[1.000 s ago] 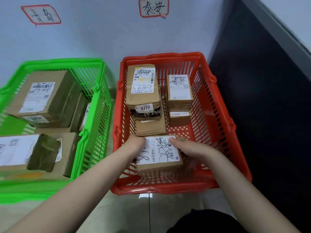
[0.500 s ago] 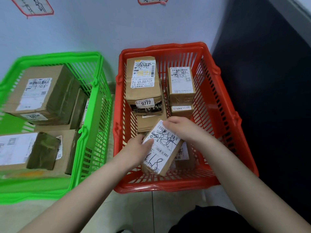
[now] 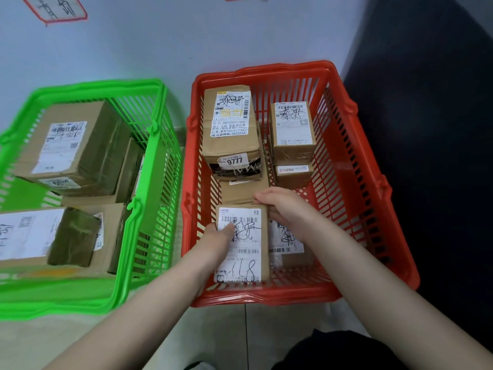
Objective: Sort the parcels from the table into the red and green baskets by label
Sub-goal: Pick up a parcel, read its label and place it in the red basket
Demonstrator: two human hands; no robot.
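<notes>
Left hand (image 3: pixel 219 236) and right hand (image 3: pixel 283 207) grip one labelled parcel (image 3: pixel 246 259) — low inside the red basket (image 3: pixel 266 296).

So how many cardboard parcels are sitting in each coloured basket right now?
Brown cardboard parcels in the red plastic basket: 6, counting the one held by the left hand and right hand
Brown cardboard parcels in the green plastic basket: at least 4 visible; stacking may hide more
Total: at least 10
</notes>
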